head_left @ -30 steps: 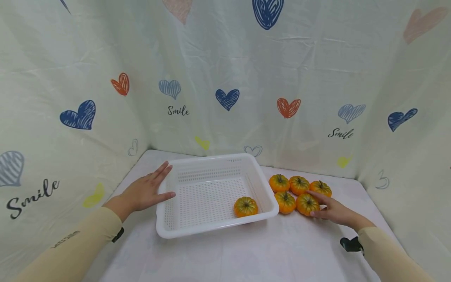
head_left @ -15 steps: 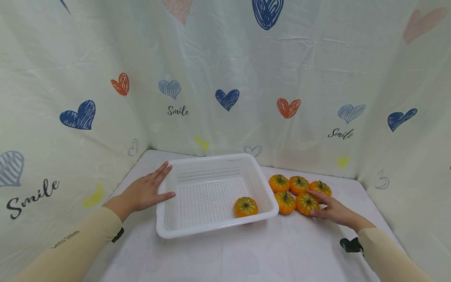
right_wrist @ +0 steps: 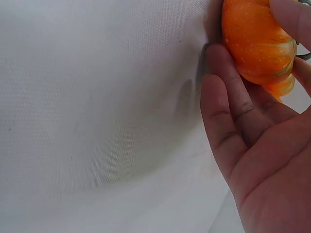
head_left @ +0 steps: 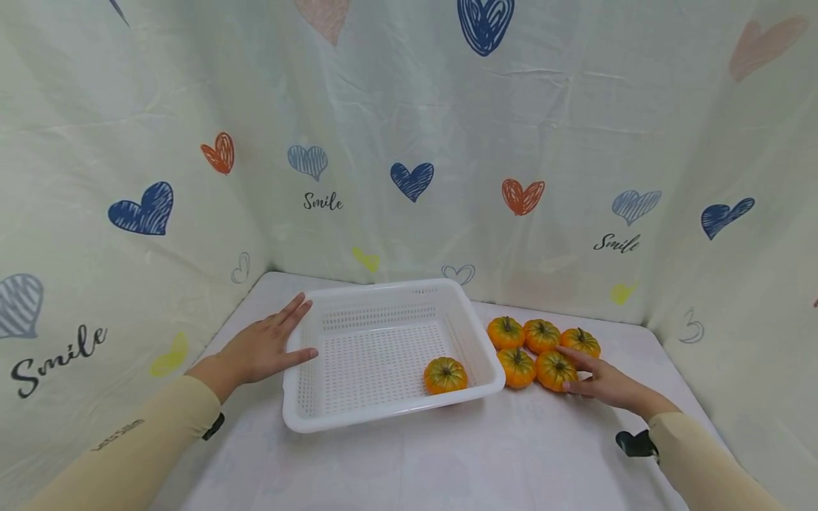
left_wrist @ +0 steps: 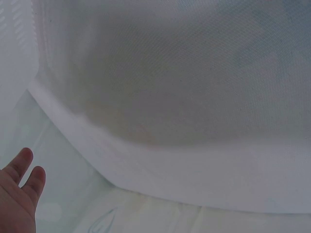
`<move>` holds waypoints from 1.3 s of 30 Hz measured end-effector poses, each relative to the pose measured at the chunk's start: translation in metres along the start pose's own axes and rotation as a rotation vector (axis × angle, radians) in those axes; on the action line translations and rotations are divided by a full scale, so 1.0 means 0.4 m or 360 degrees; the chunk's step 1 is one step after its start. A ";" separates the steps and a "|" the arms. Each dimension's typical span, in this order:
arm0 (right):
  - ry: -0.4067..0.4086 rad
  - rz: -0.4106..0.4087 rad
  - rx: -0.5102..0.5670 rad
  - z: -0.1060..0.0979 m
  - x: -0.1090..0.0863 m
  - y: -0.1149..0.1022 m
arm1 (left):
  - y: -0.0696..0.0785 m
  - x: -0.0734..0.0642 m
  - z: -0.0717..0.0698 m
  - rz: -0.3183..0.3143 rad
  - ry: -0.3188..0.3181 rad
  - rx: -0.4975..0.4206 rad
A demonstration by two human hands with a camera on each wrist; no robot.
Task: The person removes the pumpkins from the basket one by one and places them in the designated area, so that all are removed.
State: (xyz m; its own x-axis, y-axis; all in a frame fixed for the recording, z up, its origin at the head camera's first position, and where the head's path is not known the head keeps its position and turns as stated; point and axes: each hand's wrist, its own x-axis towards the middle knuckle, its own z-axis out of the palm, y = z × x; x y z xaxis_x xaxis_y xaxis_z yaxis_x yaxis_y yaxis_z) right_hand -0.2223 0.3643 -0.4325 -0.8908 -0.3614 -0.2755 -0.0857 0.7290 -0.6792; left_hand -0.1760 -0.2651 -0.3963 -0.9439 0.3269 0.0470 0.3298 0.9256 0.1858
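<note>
A white perforated plastic basket (head_left: 399,414) sits on the table, with one small orange-green pumpkin (head_left: 445,375) inside near its front right corner. My left hand (head_left: 258,349) rests on the basket's left rim, fingers and thumb extended; the left wrist view catches only two of its fingertips (left_wrist: 34,184). To the right of the basket, my right hand (head_left: 601,377) holds the front right small pumpkin (head_left: 554,370) of a cluster, thumb at its near side and fingers around it. Close up in the right wrist view, that pumpkin (right_wrist: 257,43) lies between thumb and fingers, at table level.
Several other small pumpkins (head_left: 516,367) sit close together between the basket and my right hand, in two rows. A white cloth covers the table (head_left: 422,461). Pale curtains (head_left: 460,234) printed with hearts enclose the back and both sides.
</note>
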 end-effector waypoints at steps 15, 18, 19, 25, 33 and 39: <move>-0.0019 -0.0045 -0.0134 -0.051 -0.033 -0.021 | 0.000 0.002 0.004 0.0002 0.0007 0.0012; 0.0017 -0.0051 -0.0180 -0.079 -0.036 -0.048 | 0.000 0.002 0.003 0.0004 0.0011 0.0009; 0.0020 -0.0070 -0.0191 -0.089 -0.036 -0.061 | -0.001 0.002 0.003 0.0004 0.0011 0.0010; 0.0016 -0.0185 -0.0178 -0.136 -0.016 -0.177 | -0.004 0.001 0.006 0.0012 0.0016 0.0017; -0.0031 -0.0252 -0.0334 -0.126 0.070 -0.362 | -0.004 -0.001 0.004 0.0005 0.0025 -0.0004; -0.0150 -0.0314 -0.0384 -0.056 0.144 -0.482 | -0.005 0.001 0.004 0.0004 0.0018 -0.0011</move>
State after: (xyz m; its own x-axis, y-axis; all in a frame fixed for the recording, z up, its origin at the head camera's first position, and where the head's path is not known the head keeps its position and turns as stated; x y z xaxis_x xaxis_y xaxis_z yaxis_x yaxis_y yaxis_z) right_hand -0.2671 0.2160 -0.3025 -0.8021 -0.5536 -0.2239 -0.3663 0.7521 -0.5479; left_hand -0.1769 -0.2664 -0.3982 -0.9432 0.3272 0.0586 0.3322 0.9234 0.1921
